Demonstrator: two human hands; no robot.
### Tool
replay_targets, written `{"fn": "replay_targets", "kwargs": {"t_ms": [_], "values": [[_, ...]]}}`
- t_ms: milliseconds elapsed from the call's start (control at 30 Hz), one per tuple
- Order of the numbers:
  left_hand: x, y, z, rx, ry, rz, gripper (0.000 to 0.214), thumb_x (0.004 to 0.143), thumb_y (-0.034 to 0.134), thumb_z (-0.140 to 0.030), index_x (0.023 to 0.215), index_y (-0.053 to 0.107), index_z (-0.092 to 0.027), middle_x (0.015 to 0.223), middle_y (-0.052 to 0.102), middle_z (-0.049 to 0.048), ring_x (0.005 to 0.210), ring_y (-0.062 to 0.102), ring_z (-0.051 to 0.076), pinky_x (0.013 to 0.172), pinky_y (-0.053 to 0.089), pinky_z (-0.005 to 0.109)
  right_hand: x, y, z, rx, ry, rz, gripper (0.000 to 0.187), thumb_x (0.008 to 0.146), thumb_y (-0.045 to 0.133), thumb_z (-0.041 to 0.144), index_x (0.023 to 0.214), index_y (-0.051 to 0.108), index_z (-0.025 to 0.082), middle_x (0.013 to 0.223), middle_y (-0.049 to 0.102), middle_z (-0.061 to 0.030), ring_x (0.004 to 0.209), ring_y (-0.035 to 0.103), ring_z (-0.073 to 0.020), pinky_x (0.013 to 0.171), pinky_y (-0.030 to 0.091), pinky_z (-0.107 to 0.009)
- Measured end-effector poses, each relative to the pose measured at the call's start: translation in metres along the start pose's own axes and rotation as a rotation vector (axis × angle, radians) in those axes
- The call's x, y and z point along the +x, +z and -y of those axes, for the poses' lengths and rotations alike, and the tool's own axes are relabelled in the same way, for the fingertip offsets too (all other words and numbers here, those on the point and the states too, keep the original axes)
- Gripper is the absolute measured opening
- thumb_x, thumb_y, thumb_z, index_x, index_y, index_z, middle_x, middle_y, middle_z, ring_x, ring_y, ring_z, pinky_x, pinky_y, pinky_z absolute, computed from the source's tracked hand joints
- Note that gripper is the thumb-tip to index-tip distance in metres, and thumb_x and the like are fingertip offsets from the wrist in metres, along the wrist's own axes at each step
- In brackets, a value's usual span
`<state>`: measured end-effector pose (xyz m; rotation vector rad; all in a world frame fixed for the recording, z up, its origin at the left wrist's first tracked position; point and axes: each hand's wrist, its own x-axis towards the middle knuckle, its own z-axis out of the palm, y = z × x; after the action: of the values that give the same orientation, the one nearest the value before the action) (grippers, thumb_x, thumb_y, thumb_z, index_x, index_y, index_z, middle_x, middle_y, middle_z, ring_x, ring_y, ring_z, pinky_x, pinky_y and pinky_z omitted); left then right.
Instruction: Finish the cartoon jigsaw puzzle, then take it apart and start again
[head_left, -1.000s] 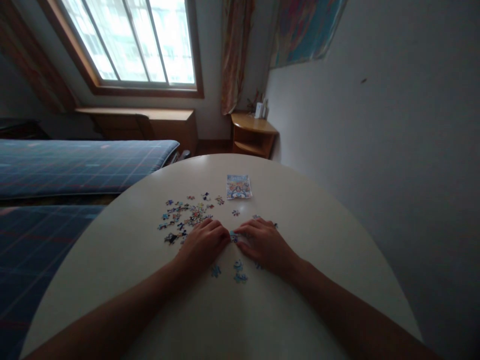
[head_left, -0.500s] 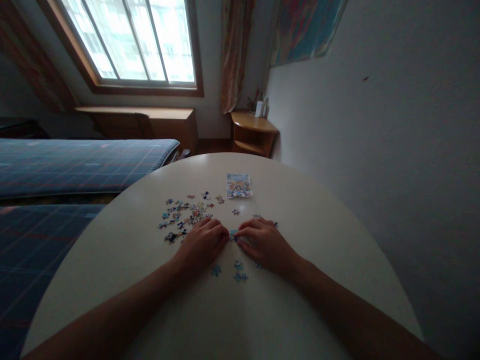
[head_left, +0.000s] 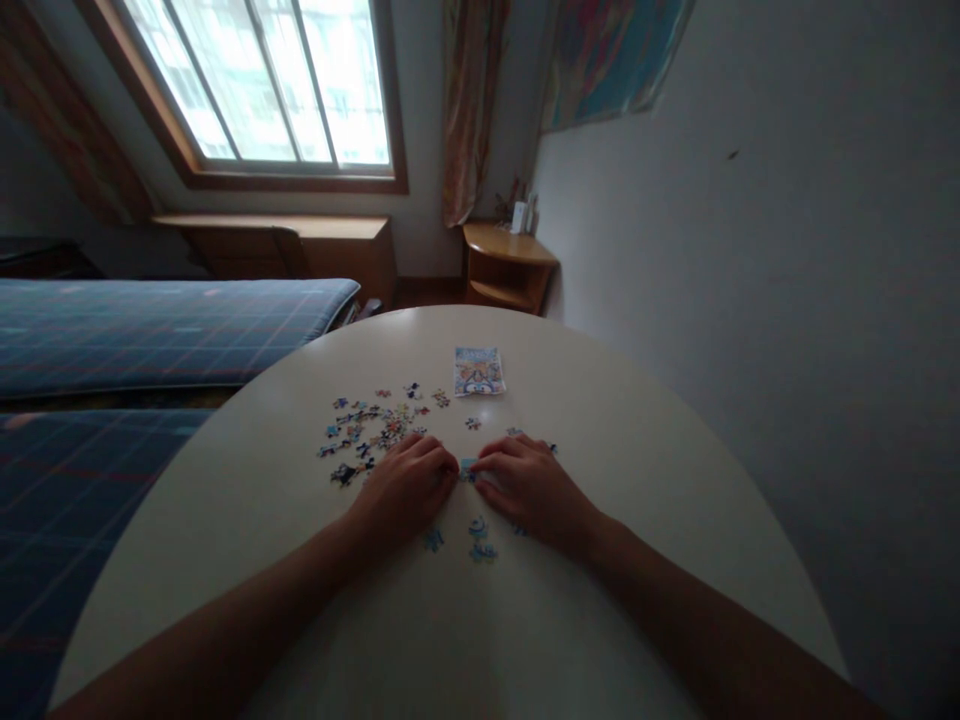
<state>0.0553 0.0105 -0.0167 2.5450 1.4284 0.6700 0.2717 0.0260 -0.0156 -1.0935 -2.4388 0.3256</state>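
Light-blue jigsaw puzzle pieces (head_left: 469, 466) lie on the white round table (head_left: 600, 400) between my two hands. My left hand (head_left: 417, 474) grips their left side with its fingers curled together. From the right, my right hand (head_left: 525, 485) pinches the same pieces with thumb and forefinger. My fingers cover part of them, so their full outline is hidden. Nearer to me lie a loose blue piece (head_left: 434, 540) and a pair of blue pieces (head_left: 482, 551) close together. Another piece (head_left: 519, 530) shows partly beneath my right wrist.
Many mixed puzzle pieces (head_left: 367, 425) spread over the table to the left of my hands. A picture sheet (head_left: 479, 372) lies beyond them, with a single piece (head_left: 472, 424) in front. A plaid mattress (head_left: 165, 330) stands left of the table, a wall (head_left: 787, 300) right.
Both hands stay at the same spot on the blue pieces, with barely any finger motion. The whole view has shifted very slightly.
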Motion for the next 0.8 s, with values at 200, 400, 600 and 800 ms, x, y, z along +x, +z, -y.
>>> {"fn": "replay_targets", "kwargs": {"t_ms": [200, 400, 600, 800], "values": [[0.0003, 0.0022, 0.0014, -0.024, 0.011, 0.024, 0.011, 0.094, 0.056, -0.018, 0.09, 0.065, -0.02, 0.091, 0.065, 0.0033, 0.091, 0.055, 0.021, 0.087, 0.046, 0.036, 0.0005, -0.0003, 0.0008, 0.0, 0.004, -0.008, 0.015, 0.087, 0.068, 0.025, 0.102, 0.073, 0.026, 0.107, 0.071, -0.0048, 0.102, 0.061, -0.0216, 0.091, 0.042, -0.039], [-0.0001, 0.0036, -0.0001, 0.006, 0.027, 0.05, 0.011, 0.095, 0.054, -0.018, 0.089, 0.063, -0.018, 0.092, 0.064, 0.004, 0.092, 0.054, 0.022, 0.087, 0.047, 0.037, 0.0015, -0.0011, 0.0038, 0.007, 0.041, -0.011, 0.013, 0.086, 0.07, 0.025, 0.099, 0.074, 0.025, 0.107, 0.07, -0.005, 0.102, 0.061, -0.0217, 0.092, 0.041, -0.039], [-0.001, 0.0015, -0.0022, -0.027, 0.033, 0.014, 0.01, 0.094, 0.055, -0.017, 0.091, 0.064, -0.018, 0.093, 0.064, 0.0044, 0.094, 0.055, 0.021, 0.089, 0.047, 0.038, 0.0011, -0.0005, 0.0045, 0.022, 0.061, -0.017, 0.01, 0.083, 0.073, 0.023, 0.093, 0.074, 0.026, 0.106, 0.069, -0.0031, 0.103, 0.06, -0.0213, 0.092, 0.039, -0.04], [0.0003, -0.0001, -0.0044, -0.02, 0.044, 0.069, 0.01, 0.094, 0.057, -0.017, 0.093, 0.066, -0.02, 0.092, 0.065, 0.0041, 0.093, 0.055, 0.022, 0.087, 0.047, 0.037, 0.0008, -0.002, 0.0054, 0.036, 0.06, -0.003, 0.008, 0.083, 0.073, 0.024, 0.091, 0.074, 0.025, 0.106, 0.069, -0.0034, 0.103, 0.06, -0.0212, 0.091, 0.039, -0.04]]}}
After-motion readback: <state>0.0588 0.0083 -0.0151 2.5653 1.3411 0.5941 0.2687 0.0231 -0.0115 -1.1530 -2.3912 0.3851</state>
